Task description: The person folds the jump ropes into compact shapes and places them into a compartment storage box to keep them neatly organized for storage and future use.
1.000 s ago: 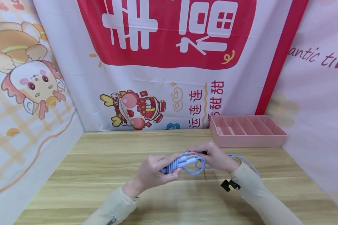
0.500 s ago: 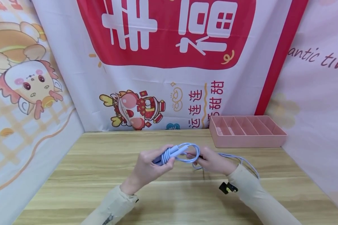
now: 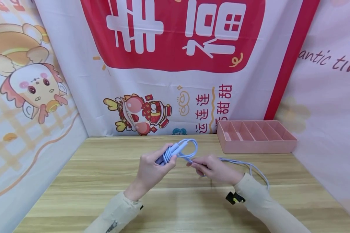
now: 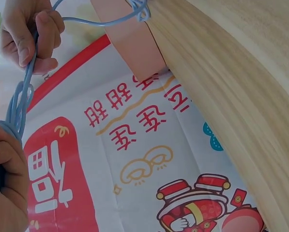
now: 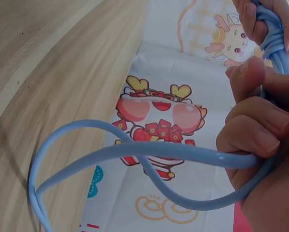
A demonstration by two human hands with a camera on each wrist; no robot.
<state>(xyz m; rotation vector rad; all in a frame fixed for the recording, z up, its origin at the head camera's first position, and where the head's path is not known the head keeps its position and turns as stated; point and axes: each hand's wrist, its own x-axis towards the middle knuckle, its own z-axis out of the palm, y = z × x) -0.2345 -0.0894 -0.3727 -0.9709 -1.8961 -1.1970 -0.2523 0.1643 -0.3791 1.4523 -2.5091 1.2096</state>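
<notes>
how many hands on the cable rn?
2. The left hand grips the wrapped bundle of light-blue cable; the right hand holds the strands running from it, to the bundle's right. No other hand shows in any view.

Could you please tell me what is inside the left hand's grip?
The left hand holds a wound bundle of blue cable, with a loop protruding beyond it. What the hand covers cannot be seen.
</notes>
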